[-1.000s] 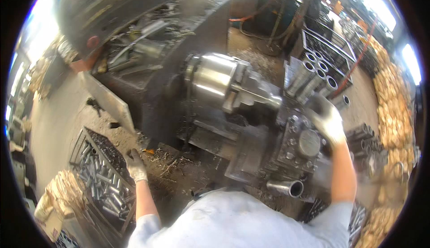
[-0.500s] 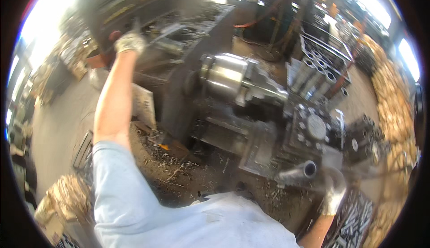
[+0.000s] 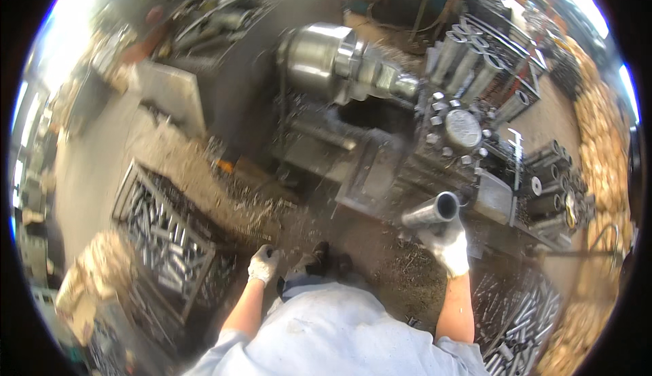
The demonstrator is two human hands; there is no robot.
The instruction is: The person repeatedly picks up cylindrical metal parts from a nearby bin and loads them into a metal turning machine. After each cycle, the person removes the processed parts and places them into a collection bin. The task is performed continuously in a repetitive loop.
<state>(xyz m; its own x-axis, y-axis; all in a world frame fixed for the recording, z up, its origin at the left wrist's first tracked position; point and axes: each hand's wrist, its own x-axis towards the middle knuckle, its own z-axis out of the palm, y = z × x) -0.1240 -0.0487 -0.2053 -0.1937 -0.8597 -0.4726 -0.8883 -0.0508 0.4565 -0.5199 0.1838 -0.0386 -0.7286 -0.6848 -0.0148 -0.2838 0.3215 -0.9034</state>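
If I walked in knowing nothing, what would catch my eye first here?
Probably the big shiny lathe chuck at top centre, bright against the dark machine. Next, the gloved right hand gripping a short metal tube just below it to the right. At lower left, a wire crate full of similar tubes stands beside the empty left hand.

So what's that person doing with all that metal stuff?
A person in white gloves stands at a lathe. The right hand holds a short metal pipe near the machine. The left hand hangs empty above a crate full of similar pipes. Metal shavings cover the floor, and more pipes stand behind the lathe.
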